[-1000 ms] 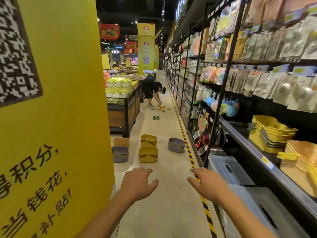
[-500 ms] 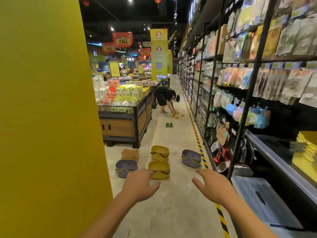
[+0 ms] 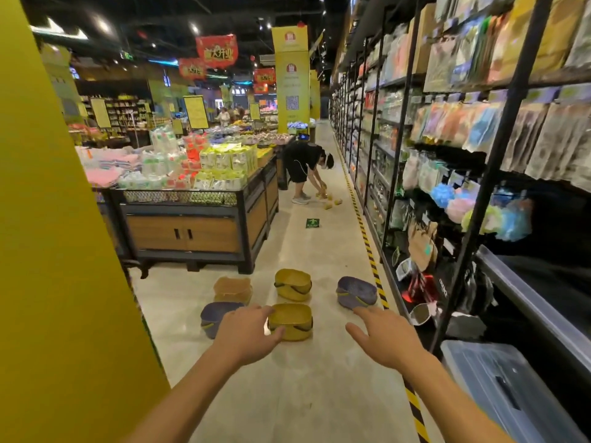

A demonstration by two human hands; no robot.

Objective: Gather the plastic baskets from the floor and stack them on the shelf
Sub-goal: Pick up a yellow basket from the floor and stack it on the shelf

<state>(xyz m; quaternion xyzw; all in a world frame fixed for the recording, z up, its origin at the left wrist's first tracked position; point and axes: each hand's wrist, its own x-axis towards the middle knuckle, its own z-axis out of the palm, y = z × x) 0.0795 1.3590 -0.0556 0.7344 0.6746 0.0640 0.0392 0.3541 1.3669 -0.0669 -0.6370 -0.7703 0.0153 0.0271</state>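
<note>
Several plastic baskets lie on the aisle floor ahead: a near yellow basket (image 3: 292, 321), a far yellow basket (image 3: 293, 284), an orange basket (image 3: 232, 289), a purple basket (image 3: 213, 316) on the left and another purple basket (image 3: 356, 291) on the right. My left hand (image 3: 248, 335) is stretched forward with fingers apart, in line with the near yellow basket and partly covering the left purple one. My right hand (image 3: 382, 337) is also open, held out below the right purple basket. Neither hand holds anything. The shelf (image 3: 527, 302) runs along the right.
A yellow pillar (image 3: 57, 251) fills the left side. A wooden display stand (image 3: 198, 225) with packaged goods stands beyond the baskets. A person (image 3: 303, 167) bends over small items farther down the aisle. Black-yellow tape (image 3: 371, 251) lines the floor by the shelving. A grey bin (image 3: 511, 388) sits low right.
The view has moved forward past the pillar toward the baskets. Both hands stay open and outstretched, now nearer the baskets. The yellow basket stack on the shelf has left the view.
</note>
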